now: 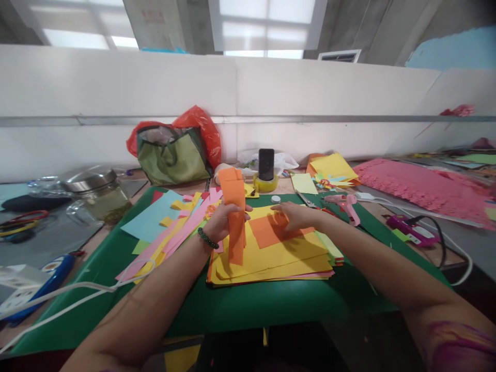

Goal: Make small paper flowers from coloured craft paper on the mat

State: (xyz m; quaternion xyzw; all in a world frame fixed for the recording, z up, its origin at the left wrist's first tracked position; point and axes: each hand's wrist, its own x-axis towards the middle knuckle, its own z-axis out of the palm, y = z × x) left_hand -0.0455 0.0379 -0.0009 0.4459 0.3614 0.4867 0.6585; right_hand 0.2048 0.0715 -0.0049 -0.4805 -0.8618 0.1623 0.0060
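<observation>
My left hand (220, 225), with a dark beaded bracelet on the wrist, grips a bundle of orange paper strips (234, 201) held roughly upright. The strips' lower ends hang over a stack of yellow paper sheets (271, 264). On that stack lies an orange paper piece (263, 231). My right hand (291, 215) is over the right side of this piece, its fingers bent and apart, with nothing visible in them. Whether its fingertips touch the paper I cannot tell. Pink and yellow paper strips (176, 240) lie left of my left hand, beside light blue sheets (149, 216).
Scissors (307, 200) and a pink glue gun (344, 204) lie beyond my right hand. A phone (266, 164) stands behind a yellow tape roll (265, 182). A glass jar (98, 194), a green bag (172, 157) and a blue power strip (48, 281) with white cables are at left.
</observation>
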